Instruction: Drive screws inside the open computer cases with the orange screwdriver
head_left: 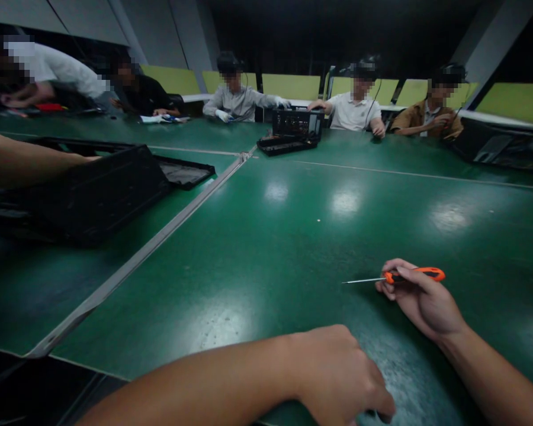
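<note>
Since the screwdriver (388,277) looks light and stiff, its handle (429,273), gripped by the right hand (427,303) over the table (270,254), seems the best hold, though I can't tell what the left hand (340,373) grips.

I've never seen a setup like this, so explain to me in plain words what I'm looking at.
There is no machine here. The single picture comes from a camera on a person's head, looking forward and down.

The wearer's right hand holds a screwdriver with an orange and black handle, its thin shaft pointing left above the green table. The left hand is palm down near the bottom edge; its fingertips are mostly hidden, so I can't tell whether it holds anything.

At the left lies a black case, with someone else's arm reaching to it. A second black case stands across the table, near co-workers.
</note>
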Available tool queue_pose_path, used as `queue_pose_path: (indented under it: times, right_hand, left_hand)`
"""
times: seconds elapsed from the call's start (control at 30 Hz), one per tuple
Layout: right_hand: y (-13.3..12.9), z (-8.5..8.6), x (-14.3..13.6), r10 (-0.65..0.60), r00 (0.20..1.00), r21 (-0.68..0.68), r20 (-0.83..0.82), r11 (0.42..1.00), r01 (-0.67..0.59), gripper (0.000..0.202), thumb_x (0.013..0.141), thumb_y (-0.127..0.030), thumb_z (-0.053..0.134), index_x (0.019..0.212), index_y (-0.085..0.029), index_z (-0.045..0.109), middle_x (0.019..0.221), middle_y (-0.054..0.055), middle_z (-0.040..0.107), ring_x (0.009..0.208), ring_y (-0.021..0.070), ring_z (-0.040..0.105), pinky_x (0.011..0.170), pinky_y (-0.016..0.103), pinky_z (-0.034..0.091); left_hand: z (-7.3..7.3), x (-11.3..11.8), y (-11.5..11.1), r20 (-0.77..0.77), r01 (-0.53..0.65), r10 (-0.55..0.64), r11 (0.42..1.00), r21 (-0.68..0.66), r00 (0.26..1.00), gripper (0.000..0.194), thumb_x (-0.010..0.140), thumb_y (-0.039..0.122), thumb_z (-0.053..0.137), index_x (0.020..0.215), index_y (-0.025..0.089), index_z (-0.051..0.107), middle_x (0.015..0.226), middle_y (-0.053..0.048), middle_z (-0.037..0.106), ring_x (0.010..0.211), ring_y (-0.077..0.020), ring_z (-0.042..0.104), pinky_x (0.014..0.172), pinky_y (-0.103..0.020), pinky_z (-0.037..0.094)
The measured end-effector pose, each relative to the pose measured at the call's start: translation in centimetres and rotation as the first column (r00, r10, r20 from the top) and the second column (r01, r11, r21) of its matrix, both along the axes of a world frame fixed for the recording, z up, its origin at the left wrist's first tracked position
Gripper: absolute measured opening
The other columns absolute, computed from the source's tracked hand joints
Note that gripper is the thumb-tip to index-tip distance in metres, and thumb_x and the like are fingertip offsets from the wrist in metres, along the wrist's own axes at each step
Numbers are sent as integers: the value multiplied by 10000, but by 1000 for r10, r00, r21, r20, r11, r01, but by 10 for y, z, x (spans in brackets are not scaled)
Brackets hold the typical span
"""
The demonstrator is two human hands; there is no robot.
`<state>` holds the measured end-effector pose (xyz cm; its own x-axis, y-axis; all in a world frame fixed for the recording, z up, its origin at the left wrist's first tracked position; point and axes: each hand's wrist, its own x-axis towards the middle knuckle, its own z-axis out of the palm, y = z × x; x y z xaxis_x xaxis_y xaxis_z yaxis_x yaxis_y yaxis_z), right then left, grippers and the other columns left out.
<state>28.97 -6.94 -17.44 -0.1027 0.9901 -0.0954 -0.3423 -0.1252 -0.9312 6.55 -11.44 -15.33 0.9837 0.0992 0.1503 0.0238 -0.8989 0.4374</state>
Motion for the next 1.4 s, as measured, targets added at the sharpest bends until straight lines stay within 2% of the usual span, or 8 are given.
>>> queue_pose_path:
  times: [0.23, 0.53, 1.0, 1.1, 1.2, 1.23, 1.33, 1.4]
  right_hand:
    - [-8, -3, -20, 85, 993, 19, 84, 996, -87, 261, 848, -377, 658, 979, -177, 763, 795, 113, 726, 708, 217, 626, 701, 322, 492]
    - [-26, 2, -68, 360, 923, 61, 134, 927, -371, 247, 829, -338, 679, 1019, -190, 730, 889, 95, 716, 750, 216, 628, 710, 313, 472]
    - [-28, 2, -65, 432, 901, 44, 29, 900, -433, 254, 838, -313, 674, 1059, -197, 717, 929, 77, 707, 780, 192, 612, 739, 270, 450]
    - [-26, 3, -64, 384, 922, 45, -53, 923, -382, 272, 833, -322, 661, 1050, -172, 726, 912, 96, 705, 789, 201, 605, 743, 277, 447]
    - [-22, 5, -60, 279, 942, 35, -186, 960, -278, 301, 842, -354, 609, 1015, -146, 741, 873, 122, 693, 809, 228, 592, 737, 301, 454]
    - [-20, 5, -59, 250, 943, 26, -220, 968, -250, 313, 844, -362, 591, 1002, -141, 744, 860, 129, 689, 803, 235, 588, 730, 311, 456]
    - [-16, 7, -58, 195, 941, 10, -276, 980, -200, 329, 838, -369, 567, 969, -130, 751, 833, 136, 678, 767, 239, 574, 712, 330, 452]
    - [-13, 8, -59, 180, 938, 7, -295, 982, -186, 329, 831, -368, 566, 952, -127, 754, 820, 135, 672, 756, 239, 569, 708, 335, 449]
  left_hand:
    - [6, 1, -2, -38, 40, -40, 999, 3, 998, 212, 729, 247, 717, 937, 205, 702, 899, 8, 766, 694, -168, 685, 442, -321, 438]
    - [0, 6, -5, -63, 84, -86, 996, -34, 994, 67, 768, 200, 667, 834, 209, 664, 760, 3, 729, 597, -168, 650, 390, -308, 428]
    - [-7, 14, 1, -55, 127, -150, 946, -297, 987, 58, 750, 214, 637, 698, 226, 613, 719, -7, 687, 638, -190, 655, 419, -286, 366]
    - [-9, -12, 8, 74, 36, 9, 809, -587, 997, 121, 687, 267, 720, 782, 204, 681, 681, 3, 650, 594, -158, 608, 486, -256, 407]
    - [-6, -65, 33, 72, -155, 443, 456, -877, 893, 277, 701, 410, 740, 750, 140, 700, 541, 9, 555, 442, -104, 455, 441, -242, 341]
    - [-5, -83, 44, 86, -205, 668, 345, -916, 739, 336, 700, 458, 726, 667, 128, 672, 505, 5, 523, 423, -96, 413, 420, -239, 287]
    - [0, -113, 69, 157, -251, 868, 303, -919, 472, 450, 779, 552, 582, 560, 165, 516, 458, 47, 361, 411, -70, 265, 431, -237, 193]
    - [-1, -108, 70, 189, -273, 898, 313, -910, 398, 466, 799, 560, 542, 542, 187, 430, 465, 64, 286, 427, -73, 226, 446, -242, 181]
